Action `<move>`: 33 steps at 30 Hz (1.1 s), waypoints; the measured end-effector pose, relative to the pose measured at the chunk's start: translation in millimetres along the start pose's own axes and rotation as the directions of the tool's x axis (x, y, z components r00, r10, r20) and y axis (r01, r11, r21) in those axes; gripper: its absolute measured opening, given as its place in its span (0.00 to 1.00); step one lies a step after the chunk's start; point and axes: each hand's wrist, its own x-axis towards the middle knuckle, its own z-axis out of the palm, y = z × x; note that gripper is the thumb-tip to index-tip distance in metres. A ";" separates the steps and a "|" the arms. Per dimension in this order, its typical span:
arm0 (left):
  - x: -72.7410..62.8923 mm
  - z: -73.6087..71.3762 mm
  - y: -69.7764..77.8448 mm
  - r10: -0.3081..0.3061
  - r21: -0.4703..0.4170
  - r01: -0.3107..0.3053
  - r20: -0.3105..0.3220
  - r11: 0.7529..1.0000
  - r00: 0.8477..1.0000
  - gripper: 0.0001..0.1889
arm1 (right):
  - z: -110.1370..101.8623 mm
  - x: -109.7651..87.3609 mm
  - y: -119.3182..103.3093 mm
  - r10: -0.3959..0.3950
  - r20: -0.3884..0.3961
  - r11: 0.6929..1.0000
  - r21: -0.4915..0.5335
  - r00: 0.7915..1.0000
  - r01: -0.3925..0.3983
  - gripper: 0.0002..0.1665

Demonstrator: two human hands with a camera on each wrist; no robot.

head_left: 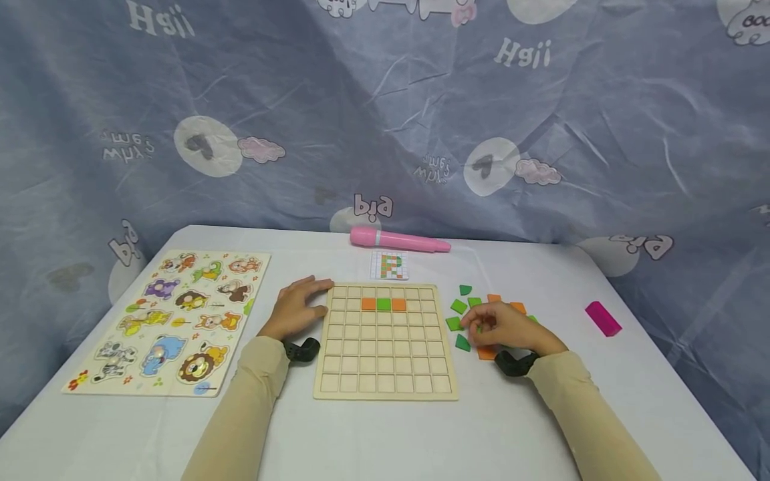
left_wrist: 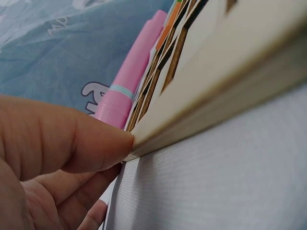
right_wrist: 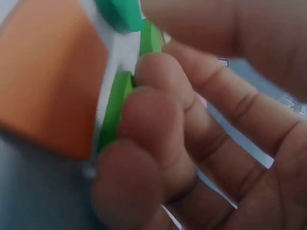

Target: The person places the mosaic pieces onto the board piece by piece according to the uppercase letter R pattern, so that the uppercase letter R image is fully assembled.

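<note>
A pale wooden grid board (head_left: 386, 366) lies flat, with orange tiles (head_left: 368, 304) on both sides of one green tile (head_left: 383, 304) in its second row. My left hand (head_left: 297, 308) rests at the board's upper left corner. In the left wrist view its thumb (left_wrist: 103, 143) touches the board's edge. My right hand (head_left: 508, 327) is right of the board, among loose green tiles (head_left: 459, 306) and orange tiles (head_left: 518, 307). Its fingers (right_wrist: 151, 115) are bent against a green tile (right_wrist: 115, 112) in the right wrist view. Whether they pinch a tile is unclear.
Behind the board lies a small pattern card (head_left: 390, 266), with a pink marker-shaped stick (head_left: 400, 240) beyond it. An animal puzzle board (head_left: 135, 364) covers the table's left side. A magenta block (head_left: 603, 318) lies far right. A patterned curtain (head_left: 385, 120) hangs behind the table.
</note>
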 end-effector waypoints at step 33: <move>-1.0 -0.8 1.8 0.005 -0.004 -0.005 -0.005 1.000 1.000 0.30 | -0.1 -2.3 -12.1 0.002 0.065 0.994 -0.109 0.998 0.005 0.12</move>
